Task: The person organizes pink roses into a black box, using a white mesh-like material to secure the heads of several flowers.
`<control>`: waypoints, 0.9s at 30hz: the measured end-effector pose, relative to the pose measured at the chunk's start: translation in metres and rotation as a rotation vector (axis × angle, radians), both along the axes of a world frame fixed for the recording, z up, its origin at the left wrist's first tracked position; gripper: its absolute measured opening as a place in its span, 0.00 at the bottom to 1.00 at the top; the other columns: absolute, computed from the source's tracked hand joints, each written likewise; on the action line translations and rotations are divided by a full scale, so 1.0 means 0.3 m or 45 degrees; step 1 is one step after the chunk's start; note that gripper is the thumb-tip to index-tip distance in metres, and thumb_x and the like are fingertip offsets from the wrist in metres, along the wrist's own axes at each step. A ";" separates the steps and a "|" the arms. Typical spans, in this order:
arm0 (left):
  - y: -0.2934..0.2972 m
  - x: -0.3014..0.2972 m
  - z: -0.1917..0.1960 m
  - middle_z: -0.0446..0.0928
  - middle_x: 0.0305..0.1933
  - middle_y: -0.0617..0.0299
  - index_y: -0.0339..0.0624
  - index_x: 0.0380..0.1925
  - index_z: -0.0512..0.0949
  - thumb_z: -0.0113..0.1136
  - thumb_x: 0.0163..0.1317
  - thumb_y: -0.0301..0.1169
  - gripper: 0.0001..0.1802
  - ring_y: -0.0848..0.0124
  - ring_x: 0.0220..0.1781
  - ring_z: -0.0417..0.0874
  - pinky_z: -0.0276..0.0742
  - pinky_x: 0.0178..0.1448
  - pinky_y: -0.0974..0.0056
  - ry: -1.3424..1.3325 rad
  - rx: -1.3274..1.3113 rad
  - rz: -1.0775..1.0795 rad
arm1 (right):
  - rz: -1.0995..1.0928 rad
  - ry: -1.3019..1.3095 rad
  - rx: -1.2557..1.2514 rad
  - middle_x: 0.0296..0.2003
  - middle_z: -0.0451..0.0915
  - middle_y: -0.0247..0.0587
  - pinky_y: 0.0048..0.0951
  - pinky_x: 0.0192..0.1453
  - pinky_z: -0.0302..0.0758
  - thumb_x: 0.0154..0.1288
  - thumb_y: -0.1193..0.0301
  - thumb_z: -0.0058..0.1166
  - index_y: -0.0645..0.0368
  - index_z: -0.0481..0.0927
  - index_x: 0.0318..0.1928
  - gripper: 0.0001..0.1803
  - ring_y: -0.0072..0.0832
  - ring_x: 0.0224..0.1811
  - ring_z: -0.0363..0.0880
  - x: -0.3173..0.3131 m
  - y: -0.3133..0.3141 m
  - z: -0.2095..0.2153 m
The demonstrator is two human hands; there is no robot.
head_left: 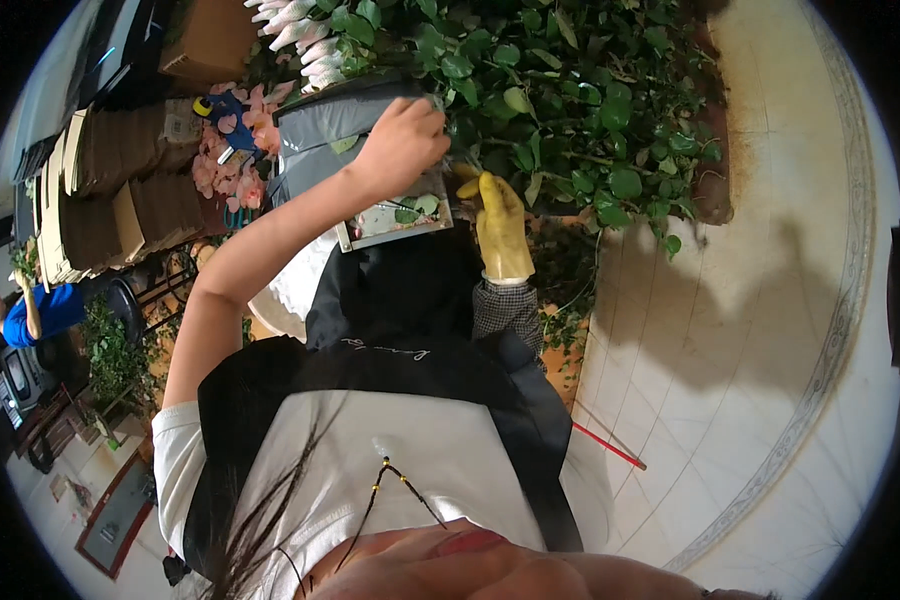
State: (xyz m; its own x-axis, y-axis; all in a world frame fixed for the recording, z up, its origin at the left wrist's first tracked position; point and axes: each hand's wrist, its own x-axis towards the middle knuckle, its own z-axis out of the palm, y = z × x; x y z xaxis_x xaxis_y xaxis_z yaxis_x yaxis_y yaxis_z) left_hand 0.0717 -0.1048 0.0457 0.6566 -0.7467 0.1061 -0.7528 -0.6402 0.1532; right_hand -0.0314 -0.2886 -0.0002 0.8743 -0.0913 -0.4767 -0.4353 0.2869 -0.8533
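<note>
My bare left hand (402,148) is closed above a shallow tray (395,238) with a grey cover and a pale metal-like edge. Its fingers are curled, and whatever they hold is hidden. A few loose green leaves (420,207) lie in the tray. Just right of the tray is my right hand (500,220), in a yellow rubber glove, its fingers bent inward beside the leafy stems. What that hand grips is too hidden to make out. A dense heap of green leafy stems (570,120) spreads out beyond and to the right of both hands.
Pink petals (235,180) and a blue object (235,118) lie left of the tray. White net-wrapped flower heads (305,35) are at the far side. Folded cardboard (130,140) is stacked at left. Another person in blue (50,315) is farther left. A red stick (610,445) is at right.
</note>
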 end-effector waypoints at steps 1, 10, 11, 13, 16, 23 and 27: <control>-0.017 0.019 -0.013 0.73 0.36 0.67 0.49 0.27 0.81 0.67 0.53 0.34 0.05 0.65 0.46 0.72 0.66 0.50 0.59 -0.036 -0.030 0.073 | -0.001 0.007 0.004 0.27 0.78 0.26 0.22 0.31 0.62 0.76 0.50 0.51 0.62 0.84 0.37 0.25 0.15 0.24 0.64 -0.005 -0.012 0.013; -0.057 -0.013 -0.095 0.71 0.51 0.62 0.48 0.30 0.82 0.67 0.50 0.31 0.06 0.59 0.60 0.69 0.65 0.60 0.53 -0.184 -0.183 0.478 | 0.409 0.114 -0.257 0.38 0.87 0.36 0.32 0.45 0.75 0.75 0.53 0.51 0.61 0.85 0.45 0.23 0.27 0.37 0.79 -0.034 0.075 -0.249; -0.045 -0.012 -0.094 0.71 0.51 0.62 0.48 0.30 0.82 0.67 0.50 0.31 0.06 0.59 0.60 0.69 0.65 0.60 0.53 -0.186 -0.178 0.489 | 0.564 0.230 -0.402 0.40 0.87 0.37 0.33 0.47 0.77 0.75 0.54 0.51 0.62 0.84 0.47 0.22 0.30 0.41 0.81 0.018 0.077 -0.277; -0.056 -0.006 -0.092 0.71 0.54 0.62 0.47 0.35 0.80 0.67 0.50 0.30 0.11 0.57 0.62 0.69 0.66 0.61 0.51 -0.159 -0.197 0.465 | 0.575 0.231 -0.443 0.40 0.87 0.37 0.33 0.47 0.77 0.75 0.54 0.51 0.61 0.84 0.47 0.22 0.30 0.41 0.81 0.114 0.053 -0.290; 0.059 -0.015 0.036 0.73 0.60 0.53 0.42 0.52 0.77 0.66 0.58 0.29 0.20 0.51 0.64 0.71 0.67 0.67 0.50 0.177 -0.514 0.440 | 0.493 0.156 -0.373 0.40 0.86 0.38 0.33 0.47 0.77 0.75 0.55 0.51 0.61 0.84 0.48 0.21 0.30 0.41 0.81 0.148 0.029 -0.257; 0.512 -0.322 -0.096 0.80 0.38 0.51 0.30 0.55 0.74 0.64 0.67 0.35 0.23 0.63 0.42 0.82 0.77 0.50 0.61 0.487 -0.831 1.366 | 0.248 -0.049 -0.205 0.41 0.86 0.38 0.34 0.47 0.77 0.75 0.55 0.51 0.61 0.83 0.49 0.21 0.30 0.41 0.81 0.001 -0.017 0.011; 0.543 -0.351 -0.231 0.76 0.23 0.59 0.30 0.47 0.77 0.63 0.69 0.38 0.19 0.74 0.27 0.75 0.72 0.34 0.65 0.503 -1.027 1.349 | 0.210 -0.050 -0.286 0.41 0.86 0.38 0.34 0.47 0.77 0.75 0.56 0.51 0.61 0.83 0.49 0.20 0.30 0.42 0.81 -0.014 0.057 -0.049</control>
State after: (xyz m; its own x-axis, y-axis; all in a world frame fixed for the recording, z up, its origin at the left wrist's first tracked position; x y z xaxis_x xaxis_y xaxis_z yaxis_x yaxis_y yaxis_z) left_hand -0.0335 0.0580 -0.0235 0.9526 0.2985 -0.0585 0.2101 -0.5065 0.8363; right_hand -0.0355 -0.2715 -0.0148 0.9037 -0.0458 -0.4258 -0.4255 0.0170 -0.9048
